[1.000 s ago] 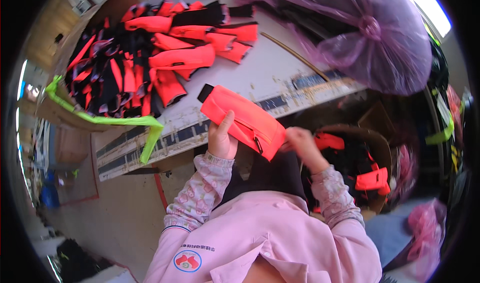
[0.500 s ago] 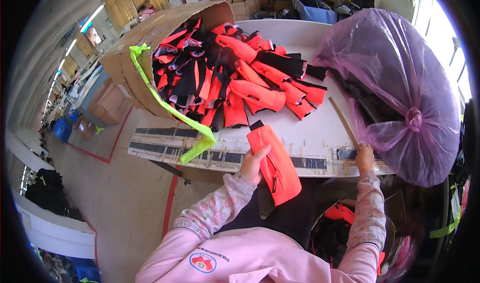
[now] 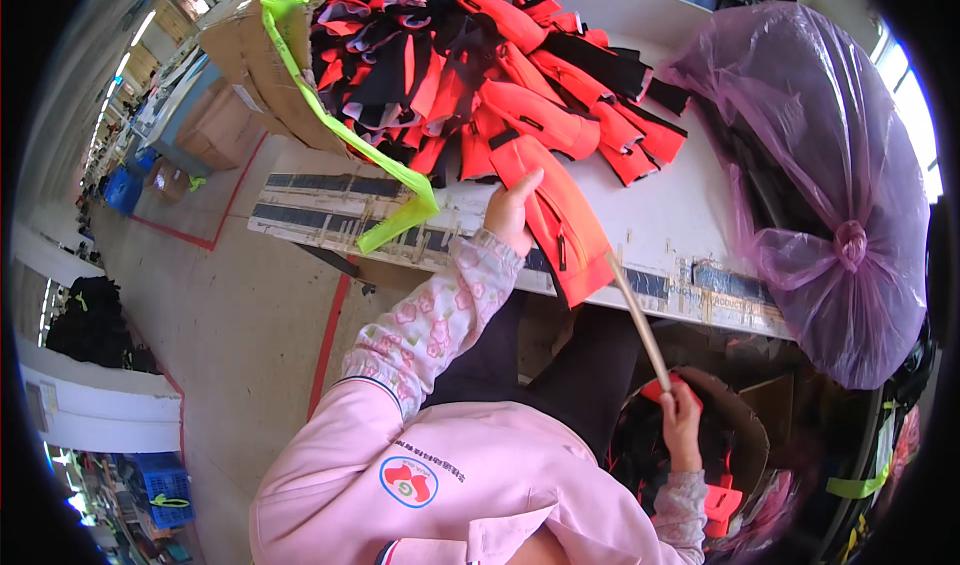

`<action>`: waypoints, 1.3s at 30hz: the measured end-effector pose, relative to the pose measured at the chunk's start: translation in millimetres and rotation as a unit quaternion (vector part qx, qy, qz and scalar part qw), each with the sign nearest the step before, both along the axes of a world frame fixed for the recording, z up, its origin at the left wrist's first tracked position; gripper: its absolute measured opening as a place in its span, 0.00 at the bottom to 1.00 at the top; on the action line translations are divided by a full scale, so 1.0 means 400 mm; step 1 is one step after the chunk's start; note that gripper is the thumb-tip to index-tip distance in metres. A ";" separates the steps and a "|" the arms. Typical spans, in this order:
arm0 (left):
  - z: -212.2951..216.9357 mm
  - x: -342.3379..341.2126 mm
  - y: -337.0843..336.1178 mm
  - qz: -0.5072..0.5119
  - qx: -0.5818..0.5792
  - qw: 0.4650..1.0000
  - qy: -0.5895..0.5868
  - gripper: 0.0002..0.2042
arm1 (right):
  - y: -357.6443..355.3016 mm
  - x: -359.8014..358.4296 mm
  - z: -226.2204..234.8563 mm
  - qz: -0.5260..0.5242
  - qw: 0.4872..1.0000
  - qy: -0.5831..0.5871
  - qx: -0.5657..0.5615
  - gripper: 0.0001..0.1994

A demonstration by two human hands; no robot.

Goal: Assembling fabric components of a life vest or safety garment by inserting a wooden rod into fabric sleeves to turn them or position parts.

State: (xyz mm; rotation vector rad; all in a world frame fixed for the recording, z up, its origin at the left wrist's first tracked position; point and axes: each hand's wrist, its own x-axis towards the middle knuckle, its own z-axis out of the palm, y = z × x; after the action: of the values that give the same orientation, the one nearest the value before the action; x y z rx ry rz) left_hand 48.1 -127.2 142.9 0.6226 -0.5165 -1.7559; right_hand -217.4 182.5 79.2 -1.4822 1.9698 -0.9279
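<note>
— Orange pouch (image 3: pixel 560 230): where is it?
— Flat at the tabletop (image 3: pixel 680 215) edge. Left hand (image 3: pixel 512 210) fingers (image 3: pixel 528 180) lie spread on it, pinning, not gripping.
— And the right hand (image 3: pixel 682 427)?
— Below that edge, fingers curled tight round a wooden stick (image 3: pixel 638 320) aimed at the pouch's near end.
— Progress?
— Early, I'd judge: a big orange-and-black heap (image 3: pixel 480 55) waits behind the pouch; some pieces lie in the bin (image 3: pixel 745 435) below.

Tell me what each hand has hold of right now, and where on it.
The right hand grips a thin wooden stick at its lower end. The left hand rests on the near orange fabric piece at its left edge; a closed grip cannot be told.
</note>
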 end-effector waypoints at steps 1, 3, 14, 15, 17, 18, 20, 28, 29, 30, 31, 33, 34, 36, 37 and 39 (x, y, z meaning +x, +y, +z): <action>-0.004 0.004 -0.006 -0.001 0.006 1.000 0.000 0.12 | 0.023 0.025 -0.014 0.007 0.999 -0.028 -0.018 0.08; -0.005 -0.002 -0.019 -0.008 0.011 1.000 0.013 0.12 | 0.076 0.040 -0.042 0.001 0.996 -0.089 0.024 0.12; -0.003 0.020 -0.024 -0.041 0.000 0.997 0.070 0.13 | 0.089 0.050 -0.035 0.020 0.936 -0.325 0.135 0.19; -0.001 0.024 -0.023 -0.051 0.007 0.996 0.070 0.13 | 0.082 0.048 -0.033 0.030 0.933 -0.334 0.133 0.20; -0.002 0.024 -0.013 -0.055 0.014 0.997 0.061 0.13 | 0.064 0.051 -0.035 0.051 0.939 -0.312 0.137 0.21; -0.003 0.021 -0.005 -0.061 0.021 0.997 0.052 0.13 | 0.053 0.054 -0.035 0.070 0.944 -0.289 0.141 0.21; -0.009 0.003 0.019 -0.074 0.037 0.996 0.024 0.11 | 0.030 0.063 -0.030 0.073 0.949 -0.278 0.129 0.20; -0.028 -0.086 0.186 -0.128 -0.027 0.990 -0.051 0.10 | -0.088 0.144 -0.046 0.062 0.966 -0.243 0.063 0.17; -0.030 -0.093 0.199 -0.126 -0.015 0.990 -0.062 0.09 | -0.101 0.160 -0.045 0.063 0.965 -0.248 0.057 0.18; -0.032 -0.095 0.201 -0.127 -0.015 0.990 -0.063 0.09 | -0.108 0.177 -0.047 0.062 0.965 -0.249 0.057 0.18; -0.033 -0.094 0.201 -0.118 -0.025 0.990 -0.074 0.08 | -0.115 0.193 -0.050 0.061 0.961 -0.266 0.050 0.18; -0.035 -0.095 0.199 -0.111 -0.037 0.989 -0.086 0.08 | -0.118 0.217 -0.044 0.062 0.948 -0.306 0.056 0.19; -0.035 -0.095 0.197 -0.105 -0.046 0.989 -0.090 0.08 | -0.119 0.226 -0.042 0.060 0.948 -0.309 0.053 0.19; -0.036 -0.095 0.197 -0.104 -0.058 0.988 -0.098 0.08 | -0.120 0.240 -0.037 0.053 0.946 -0.315 0.055 0.19; -0.029 -0.101 0.199 -0.104 -0.048 0.989 -0.095 0.08 | -0.119 0.238 -0.032 0.047 0.946 -0.318 0.049 0.19; -0.017 -0.118 0.206 -0.115 -0.042 0.988 -0.094 0.08 | -0.111 0.218 -0.027 0.047 0.945 -0.320 0.054 0.19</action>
State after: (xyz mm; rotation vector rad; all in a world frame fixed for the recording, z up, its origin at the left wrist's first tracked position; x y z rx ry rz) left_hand 1.1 -45.0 136.3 0.6944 -0.8172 -1.8904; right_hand -130.3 138.0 68.3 -1.0233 1.4324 -1.0700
